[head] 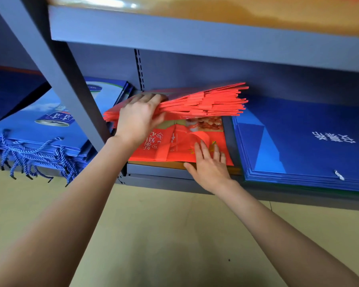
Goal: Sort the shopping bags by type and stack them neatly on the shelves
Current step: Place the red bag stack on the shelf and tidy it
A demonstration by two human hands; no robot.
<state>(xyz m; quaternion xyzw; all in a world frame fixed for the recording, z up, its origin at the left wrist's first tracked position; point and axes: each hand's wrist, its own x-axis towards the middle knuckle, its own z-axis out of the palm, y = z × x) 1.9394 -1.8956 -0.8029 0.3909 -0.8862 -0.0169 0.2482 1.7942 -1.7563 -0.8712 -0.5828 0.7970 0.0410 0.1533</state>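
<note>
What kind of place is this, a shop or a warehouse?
Probably a stockroom or shop storage area. Grey metal shelving holds flat stacks of folded bags: red bags that the left hand lifts, dark blue bags, and blue rope-handled bags.

1. I have one view only, a wide-angle head camera; no second view shares the scene.
2. It faces forward and down, into the low shelf bay (pixel 160 169) at frame centre.
3. It sits close: both forearms enter from the bottom corners, and the left hand (pixel 140 118) and right hand (pixel 208 164) reach mid-frame.
4. The upper shelf's edge (pixel 195 36) crosses the top, bowed by the lens; floor (pixel 153 235) fills the lower part.
</note>
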